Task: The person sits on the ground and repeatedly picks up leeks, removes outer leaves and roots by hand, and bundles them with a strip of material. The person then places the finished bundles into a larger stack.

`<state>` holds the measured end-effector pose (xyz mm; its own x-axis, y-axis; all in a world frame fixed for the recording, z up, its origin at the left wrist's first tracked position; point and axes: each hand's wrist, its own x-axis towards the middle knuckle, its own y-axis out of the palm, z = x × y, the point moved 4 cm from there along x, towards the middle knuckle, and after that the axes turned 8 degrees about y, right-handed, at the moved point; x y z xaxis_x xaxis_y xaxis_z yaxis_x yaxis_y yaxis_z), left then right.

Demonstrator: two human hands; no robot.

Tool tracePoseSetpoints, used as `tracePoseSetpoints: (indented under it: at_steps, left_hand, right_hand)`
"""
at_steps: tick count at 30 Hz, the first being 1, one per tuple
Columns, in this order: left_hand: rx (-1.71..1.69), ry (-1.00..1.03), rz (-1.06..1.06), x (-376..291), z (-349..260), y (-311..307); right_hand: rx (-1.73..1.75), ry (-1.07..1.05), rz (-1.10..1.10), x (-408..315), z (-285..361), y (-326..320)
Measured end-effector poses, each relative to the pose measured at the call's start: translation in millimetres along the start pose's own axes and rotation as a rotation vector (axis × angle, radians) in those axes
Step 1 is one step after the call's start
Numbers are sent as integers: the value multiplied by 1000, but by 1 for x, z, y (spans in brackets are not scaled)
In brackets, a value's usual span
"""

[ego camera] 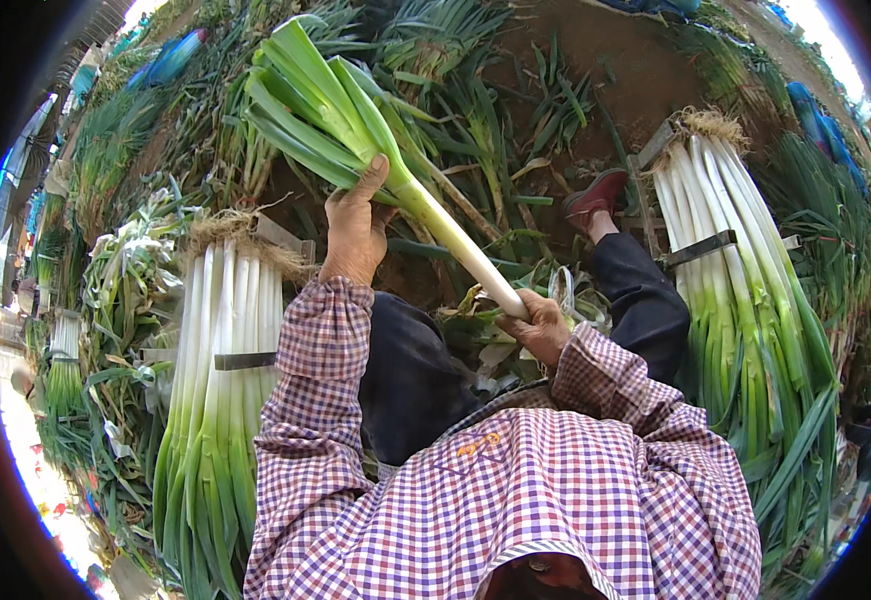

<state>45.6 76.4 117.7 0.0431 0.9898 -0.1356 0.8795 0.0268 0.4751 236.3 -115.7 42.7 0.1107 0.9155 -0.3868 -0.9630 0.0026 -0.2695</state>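
A thick leek [450, 225] lies slantwise across both my hands, its broad green leaves up at the left and its white end down at the right. My left hand [360, 221] grips it where the leaves begin, with the thumb pointing up along them. Around the white root end is my right hand [540, 326], which hides the tip. To my left a row of white-stemmed leeks [218, 322] rests in a rack, roots away from me. On my right, more leeks [735, 247] lie likewise, under a dark strap or bar.
Loose leeks and leaves [480, 142] cover much of the brown ground ahead. Wilted trimmings [135, 277] are heaped at the left. My red shoe [596, 199] stands beside the right rack. Bundled greens [818, 195] lie at the far right, with blue wrapping [825, 131] beside them.
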Motion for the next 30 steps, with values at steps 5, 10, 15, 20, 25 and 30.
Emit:
tracePoseSetpoints:
  at_steps: [5, 10, 15, 20, 25, 30]
  left_hand:
    - [-31, 16, -38, -6, 11, 27]
    - [223, -486, 76, -85, 77, 59]
    - [675, -464, 1037, -161, 145, 48]
    - [265, -206, 544, -79, 85, 45]
    - [-104, -161, 279, -18, 23, 53]
    - [-292, -158, 207, -20, 44, 33]
  right_hand:
    - [42, 0, -106, -1, 9, -7]
    - [496, 50, -11, 14, 24, -27]
    - [354, 53, -6, 20, 19, -64]
    - [421, 166, 92, -17, 11, -72]
    - [591, 343, 331, -51, -4, -43]
    - [-100, -100, 72, 12, 0, -44]
